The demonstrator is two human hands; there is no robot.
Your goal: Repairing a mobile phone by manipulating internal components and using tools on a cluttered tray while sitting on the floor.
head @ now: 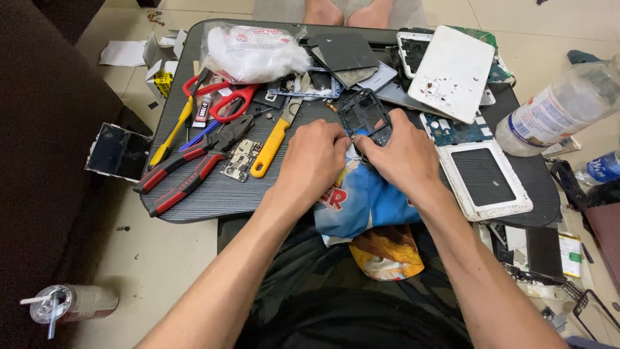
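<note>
Two bare forearms reach in from six o'clock. The left hand (314,157) and right hand (402,155) pinch a black plastic phone frame (365,116) over a blue printed cloth (361,200), probably to catch parts. At nine o'clock lie red-handled pliers (187,169); at two o'clock, a white tablet back cover (454,71).

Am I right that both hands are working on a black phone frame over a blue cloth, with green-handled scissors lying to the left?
Not quite: the scissors have red handles, not green, as the head view shows. The rest holds: the left hand and right hand are both on the black phone frame over the blue cloth.
</note>
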